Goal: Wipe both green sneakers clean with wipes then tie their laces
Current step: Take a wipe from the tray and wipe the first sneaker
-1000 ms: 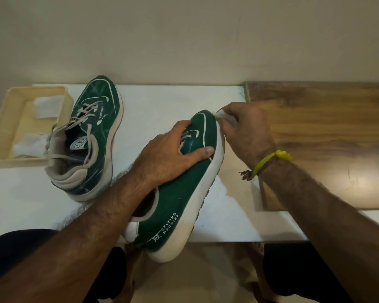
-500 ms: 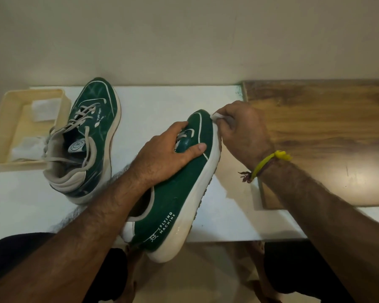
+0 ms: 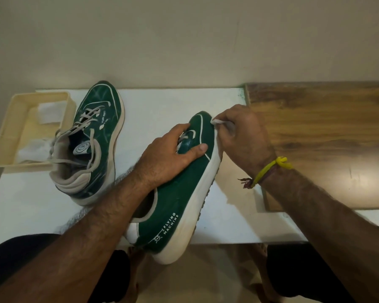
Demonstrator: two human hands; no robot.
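A green sneaker with a white sole lies tilted on its side, heel hanging past the near edge of the white table. My left hand grips it over the laces. My right hand pinches a white wipe against the toe's outer edge. The other green sneaker stands upright to the left, with its grey laces loose and pale streaks on its upper.
A cream tray with white wipes inside sits at the table's left end, touching the left sneaker. A wooden board covers the table's right part. A beige wall runs behind. My knees show below the near edge.
The wipe in my right hand has shifted slightly along the toe rim of the held sneaker. My left hand keeps the same grip, and the other sneaker has not moved.
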